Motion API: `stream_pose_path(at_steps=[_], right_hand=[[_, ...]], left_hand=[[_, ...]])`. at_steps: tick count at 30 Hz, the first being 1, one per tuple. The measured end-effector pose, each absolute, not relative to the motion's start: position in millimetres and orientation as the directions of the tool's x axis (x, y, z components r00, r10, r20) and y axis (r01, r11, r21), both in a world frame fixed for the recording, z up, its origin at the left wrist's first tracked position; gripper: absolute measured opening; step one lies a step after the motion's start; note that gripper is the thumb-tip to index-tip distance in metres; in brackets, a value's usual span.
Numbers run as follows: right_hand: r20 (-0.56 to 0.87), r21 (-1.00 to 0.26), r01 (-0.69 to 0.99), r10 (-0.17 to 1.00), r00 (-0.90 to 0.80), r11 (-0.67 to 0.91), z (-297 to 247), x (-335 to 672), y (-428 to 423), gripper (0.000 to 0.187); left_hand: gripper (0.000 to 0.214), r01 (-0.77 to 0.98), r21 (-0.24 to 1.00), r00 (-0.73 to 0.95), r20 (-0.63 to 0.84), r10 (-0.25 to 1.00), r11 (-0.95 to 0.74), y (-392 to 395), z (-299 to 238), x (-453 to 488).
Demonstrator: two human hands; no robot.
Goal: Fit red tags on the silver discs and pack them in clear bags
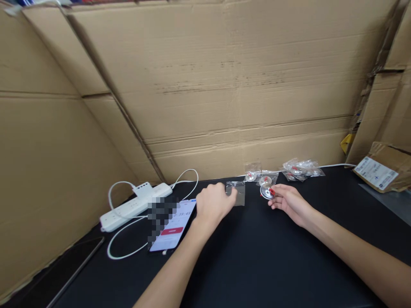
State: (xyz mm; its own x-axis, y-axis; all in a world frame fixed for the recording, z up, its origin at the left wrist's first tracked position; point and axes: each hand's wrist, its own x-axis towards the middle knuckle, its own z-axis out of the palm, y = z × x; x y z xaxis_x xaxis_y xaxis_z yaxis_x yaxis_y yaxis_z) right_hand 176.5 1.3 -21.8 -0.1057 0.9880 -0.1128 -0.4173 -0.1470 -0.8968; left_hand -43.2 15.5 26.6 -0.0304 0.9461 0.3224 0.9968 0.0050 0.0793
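Observation:
On the black tabletop (257,256) my left hand (213,203) is closed, pinching the left edge of a small clear plastic bag (236,193). My right hand (287,201) has its fingers curled round a small round silver part with a red bit (267,191), held just right of the bag. Behind them lie two similar silver parts in clear bags (257,175). Further right sits a pile of several bagged parts (300,169).
A phone (173,224) with a lit timer screen lies left of my left hand. A white power strip (135,205) with white cables sits beyond it. A dark tablet (64,269) lies at the front left. Cardboard walls (224,85) enclose the table; a labelled carton (382,169) stands at the right.

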Motion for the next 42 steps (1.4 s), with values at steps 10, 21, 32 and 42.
stream_pose_path(at_steps=[10,21,32,42], right_hand=[[-0.008,-0.909,-0.401,0.969,-0.247,-0.110,-18,168,-7,0.025],[0.028,-0.951,-0.310,0.990,-0.136,-0.016,-14,167,-8,0.032],[0.487,-0.667,0.565,0.858,-0.162,0.485,-29,200,15,0.015],[0.610,-0.504,0.576,0.737,-0.290,0.644,-15,173,-10,0.015]], left_hand=[[0.024,0.500,0.698,0.375,0.358,0.855,-0.512,-4,9,-5],[0.022,0.160,0.960,0.264,0.181,0.947,-0.228,9,-8,-6],[0.010,0.571,0.740,0.231,0.269,0.935,-0.355,12,-8,-16],[0.013,0.523,0.739,0.274,0.326,0.905,-0.424,3,-5,-10]])
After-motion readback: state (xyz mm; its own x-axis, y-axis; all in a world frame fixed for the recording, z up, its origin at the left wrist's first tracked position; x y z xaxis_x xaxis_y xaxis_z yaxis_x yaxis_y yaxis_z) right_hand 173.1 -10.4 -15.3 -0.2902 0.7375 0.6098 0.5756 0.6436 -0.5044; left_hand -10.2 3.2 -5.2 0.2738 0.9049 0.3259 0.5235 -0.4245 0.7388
